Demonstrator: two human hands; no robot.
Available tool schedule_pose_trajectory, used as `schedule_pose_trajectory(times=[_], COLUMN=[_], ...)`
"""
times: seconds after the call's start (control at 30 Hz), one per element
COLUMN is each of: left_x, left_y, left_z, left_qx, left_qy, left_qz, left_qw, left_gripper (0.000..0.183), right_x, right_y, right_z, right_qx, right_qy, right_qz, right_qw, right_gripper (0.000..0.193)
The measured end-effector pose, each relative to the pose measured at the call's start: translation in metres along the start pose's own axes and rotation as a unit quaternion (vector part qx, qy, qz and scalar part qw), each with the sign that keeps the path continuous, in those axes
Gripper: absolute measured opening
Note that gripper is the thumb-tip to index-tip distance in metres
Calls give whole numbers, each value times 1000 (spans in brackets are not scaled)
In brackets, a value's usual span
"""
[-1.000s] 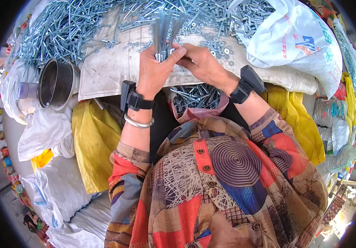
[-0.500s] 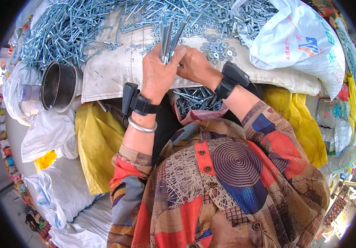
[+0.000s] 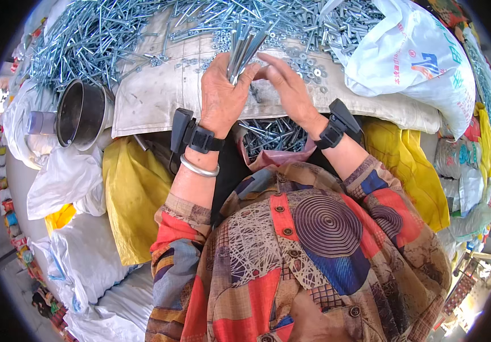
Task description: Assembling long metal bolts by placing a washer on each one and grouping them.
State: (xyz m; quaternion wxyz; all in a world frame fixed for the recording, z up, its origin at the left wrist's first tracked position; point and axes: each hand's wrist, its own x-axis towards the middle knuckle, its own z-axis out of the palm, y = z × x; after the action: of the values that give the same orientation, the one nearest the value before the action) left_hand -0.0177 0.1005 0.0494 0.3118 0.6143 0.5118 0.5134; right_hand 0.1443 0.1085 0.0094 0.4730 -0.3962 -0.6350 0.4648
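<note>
My left hand is closed round an upright bundle of long metal bolts, their shiny ends fanning out above the thumb. Just right of it, my right hand is open, index finger stretched out and thumb near the left fingertips; whether they touch I cannot tell. Loose flat washers lie on the pale cloth beyond the right hand. Under my wrists sits a pink-rimmed bag full of bolts.
A big heap of long bolts covers the far left, and short metal sleeves are piled far right. Beside them leans a white plastic sack. A dark round pan stands at left. Yellow sacks hang on both sides of me.
My right hand has come off the bundle and moved slightly right, its fingers opening. The bundle in my left hand has tilted and shifted a little to the right.
</note>
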Motion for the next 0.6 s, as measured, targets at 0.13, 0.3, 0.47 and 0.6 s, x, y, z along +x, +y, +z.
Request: schedule_pose_trajectory(times=[0.13,0.3,0.47,0.6], left_x=[-1,-2,-3,-5], left_y=[2,2,6,5], left_z=[3,3,5,2], left_qx=[-1,4,5,1], left_qy=[-5,-4,1,0], left_qz=[-2,19,18,3], left_qw=[1000,1000,1000,1000], left_gripper=[27,27,27,26], right_x=[1,0,-2,-2], right_y=[-1,-1,10,4], right_z=[-8,3,-1,-6], right_qx=[-18,-24,6,18], right_qy=[10,31,39,30], right_qz=[18,-30,-22,-10], right_qw=[1000,999,999,999], right_gripper=[54,57,63,62])
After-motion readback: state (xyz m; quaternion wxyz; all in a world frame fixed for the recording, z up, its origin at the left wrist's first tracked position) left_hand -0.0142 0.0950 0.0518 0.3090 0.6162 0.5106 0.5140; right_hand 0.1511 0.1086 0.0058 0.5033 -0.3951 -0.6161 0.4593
